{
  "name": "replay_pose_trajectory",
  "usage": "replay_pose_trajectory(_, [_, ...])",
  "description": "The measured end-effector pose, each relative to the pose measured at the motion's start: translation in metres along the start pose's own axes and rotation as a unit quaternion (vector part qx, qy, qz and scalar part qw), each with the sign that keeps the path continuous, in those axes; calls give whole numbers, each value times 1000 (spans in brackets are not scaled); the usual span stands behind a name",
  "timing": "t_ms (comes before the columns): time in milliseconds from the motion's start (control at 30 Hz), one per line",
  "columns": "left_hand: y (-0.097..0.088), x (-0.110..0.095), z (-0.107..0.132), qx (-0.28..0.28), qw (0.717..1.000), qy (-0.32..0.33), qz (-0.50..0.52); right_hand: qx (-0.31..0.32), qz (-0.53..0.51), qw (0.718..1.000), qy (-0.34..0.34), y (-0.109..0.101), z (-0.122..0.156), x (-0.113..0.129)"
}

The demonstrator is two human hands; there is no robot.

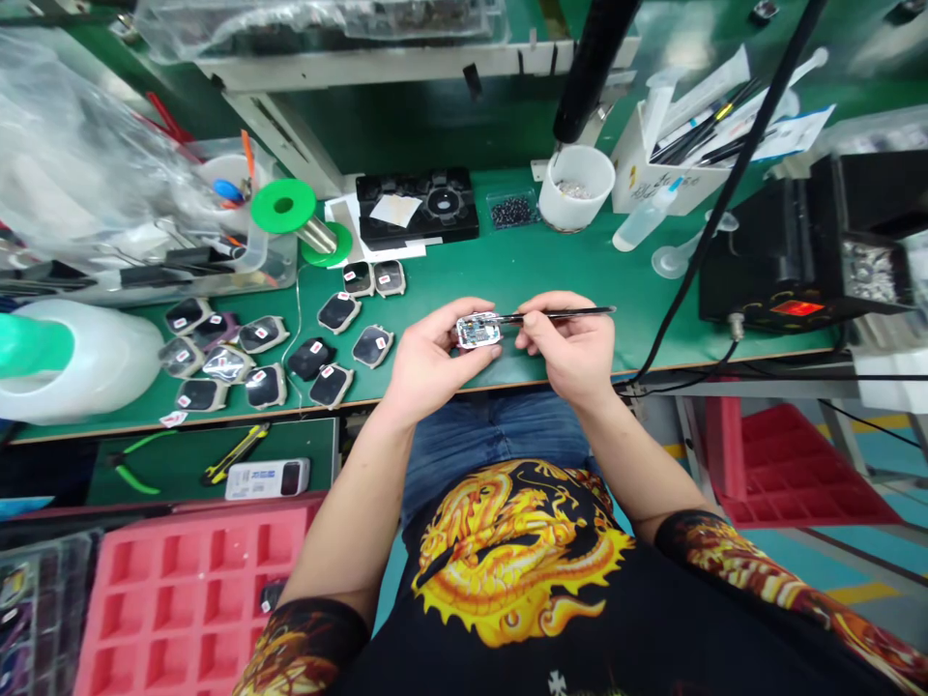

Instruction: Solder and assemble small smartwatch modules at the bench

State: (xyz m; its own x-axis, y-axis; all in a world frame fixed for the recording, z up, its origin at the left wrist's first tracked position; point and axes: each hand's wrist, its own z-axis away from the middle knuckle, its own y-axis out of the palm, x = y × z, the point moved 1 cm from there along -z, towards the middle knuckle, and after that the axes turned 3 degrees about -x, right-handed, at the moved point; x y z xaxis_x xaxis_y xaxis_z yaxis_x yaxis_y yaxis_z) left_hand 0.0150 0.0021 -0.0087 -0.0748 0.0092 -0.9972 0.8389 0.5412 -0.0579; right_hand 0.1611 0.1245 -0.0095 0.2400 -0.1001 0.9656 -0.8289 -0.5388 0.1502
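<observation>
Green ESD mat on the counter (507,273), seated person working at its front edge, lower ledge + pink foam tray (195,599) down front-left. L hand (441,354) is curled narrow, thumb + fingers pinching a small clear-cased circuit module (478,331) by its edges, so the module sits at the hand's inner side, held up just above the mat, board visible thru the casing. R hand (569,350) is also closed narrow, holding slim black tweezers (562,315) btwn thumb + fingers, pointing toward L hand. Tweezer tip reaches the module's R end; can't tell if it's gripping anything there. Both hands are just beside each other, module between them. Left of the hands, approx a dozen black-faced modules (332,385) w/ small red-and-white labels lie on the mat, well apart from both hands, nearest to L hand. Behind: black jig (417,206), green solder spool (284,206), white cup of small parts (576,188). Right: soldering station (797,309) w/ lit red display, black cable (732,174) running down past it. Far left: big white jug (79,362). Lower ledge has green-handled cutters (134,462) + yellow utility knife (236,454).
</observation>
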Motion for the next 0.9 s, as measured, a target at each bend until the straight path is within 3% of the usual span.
replay_pose_trajectory(400, [0,0,1,9,1000,-15,16,-15,-5,1000,5,0,0,0])
replay_pose_trajectory(900, [0,-2,2,12,1000,-20,19,20,-27,998,47,-6,-2,-5])
